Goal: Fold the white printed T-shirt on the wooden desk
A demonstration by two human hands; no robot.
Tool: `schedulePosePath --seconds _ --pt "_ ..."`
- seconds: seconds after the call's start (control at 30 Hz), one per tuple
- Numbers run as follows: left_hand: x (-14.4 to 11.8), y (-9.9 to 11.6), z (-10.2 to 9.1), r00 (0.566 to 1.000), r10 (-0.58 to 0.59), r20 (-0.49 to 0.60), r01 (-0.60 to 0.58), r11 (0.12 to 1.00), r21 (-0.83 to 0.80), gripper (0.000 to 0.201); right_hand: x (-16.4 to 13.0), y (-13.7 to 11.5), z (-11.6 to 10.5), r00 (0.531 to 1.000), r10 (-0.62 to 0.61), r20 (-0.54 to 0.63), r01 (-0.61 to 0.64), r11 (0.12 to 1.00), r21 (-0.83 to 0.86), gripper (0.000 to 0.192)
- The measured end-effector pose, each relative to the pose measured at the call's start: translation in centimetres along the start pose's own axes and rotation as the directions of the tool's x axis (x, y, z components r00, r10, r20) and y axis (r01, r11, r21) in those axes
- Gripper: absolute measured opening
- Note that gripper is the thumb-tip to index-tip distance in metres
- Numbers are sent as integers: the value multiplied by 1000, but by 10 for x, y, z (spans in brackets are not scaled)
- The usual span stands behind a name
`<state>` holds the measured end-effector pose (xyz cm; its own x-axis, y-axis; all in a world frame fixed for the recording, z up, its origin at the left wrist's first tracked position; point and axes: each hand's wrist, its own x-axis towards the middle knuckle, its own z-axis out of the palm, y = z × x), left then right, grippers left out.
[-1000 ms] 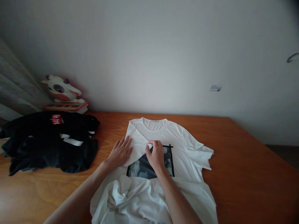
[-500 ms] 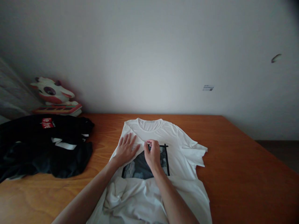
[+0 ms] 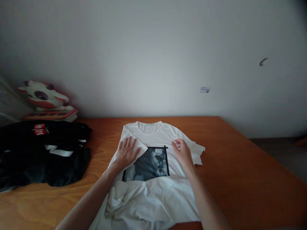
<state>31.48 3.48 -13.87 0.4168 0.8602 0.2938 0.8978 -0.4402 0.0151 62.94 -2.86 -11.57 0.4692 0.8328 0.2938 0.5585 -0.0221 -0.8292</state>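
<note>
White shirt spread flat on brown desk. Left hand open, pressing folded sleeve. Right hand loose on shirt, fingers curled, grabbing nothing.

White T-shirt, dark square print, spread on table, hem bunched

1. A plain pale wall fills the upper half of the view, dimly and evenly lit.
2. A small label is stuck on the wall right of centre; its print is too small to read.
3. A small dark mark sits higher up on the wall, further right.
4. A wooden table with an orange-brown grained top stands against the wall.
5. Past the table's right edge, a strip of dark floor shows.
6. At the far left edge, a grey curtain hangs, only partly in view.
</note>
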Motion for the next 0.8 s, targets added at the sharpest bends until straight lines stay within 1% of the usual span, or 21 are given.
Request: schedulePosePath --seconds 0.03,0.1,0.13,0.17,0.23,0.27,0.3,0.33,0.37,0.43,0.5,0.57,0.63,0.67,0.7,0.73,0.77,0.8 --pt "0 0 1 1000 3 -14 -3 1000 2 67 5 10 -23 996 29 -89 -44 985 -167 45" --pt "0 -2 3 999 22 -46 -22 1000 10 68 11 28 -63 979 80 -190 -133 948 -289 49" --pt "0 -2 5 998 35 -60 -35 999 11 69 13 36 -79 964 143 -225 -228 881 -416 52" --pt "0 -3 6 996 46 -70 -46 999 11 69 14 42 -90 943 220 -251 -320 808 -494 58" --pt "1 -4 7 995 55 -78 -55 998 7 68 15 51 -104 885 352 -303 -465 656 -595 74" --pt "1 -5 7 996 52 -79 -52 999 5 68 16 54 -106 863 396 -314 -503 615 -607 81" --pt "1 -5 8 996 46 -78 -45 999 4 68 18 56 -107 854 420 -307 -516 610 -602 84" --pt "2 -4 8 996 38 -76 -38 999 6 68 20 57 -106 861 424 -282 -504 635 -586 82" --pt "2 -4 8 997 33 -72 -32 999 8 68 23 58 -105 878 413 -242 -474 678 -562 73" --pt "2 -3 9 998 23 -67 -22 1000 12 68 30 57 -101 917 368 -154 -393 770 -503 47" --pt "2 -2 10 998 12 -65 -11 1000 10 67 37 52 -95 941 319 -111 -333 825 -456 29" --pt "2 -2 10 998 -6 -62 6 1000 -3 65 39 42 -84 959 262 -112 -284 863 -417 26" --pt "3 -2 11 998 -21 -56 19 1000 -25 65 33 27 -67 979 179 -101 -204 908 -366 30" --pt "4 -2 11 998 -26 -54 24 999 -37 64 26 19 -59 991 114 -68 -131 935 -329 32" --pt "4 -2 10 998 -28 -54 26 999 -47 64 17 11 -51 999 40 -12 -42 957 -286 32" --pt "4 -2 10 998 -28 -54 25 998 -54 65 6 4 -44 996 -61 63 74 971 -226 33" --pt "4 -2 9 998 -26 -53 23 998 -56 65 -6 -2 -40 957 -234 172 257 958 -128 39" --pt "4 -2 8 998 -22 -51 19 998 -54 65 -18 -6 -38 898 -360 253 390 918 -78 45"
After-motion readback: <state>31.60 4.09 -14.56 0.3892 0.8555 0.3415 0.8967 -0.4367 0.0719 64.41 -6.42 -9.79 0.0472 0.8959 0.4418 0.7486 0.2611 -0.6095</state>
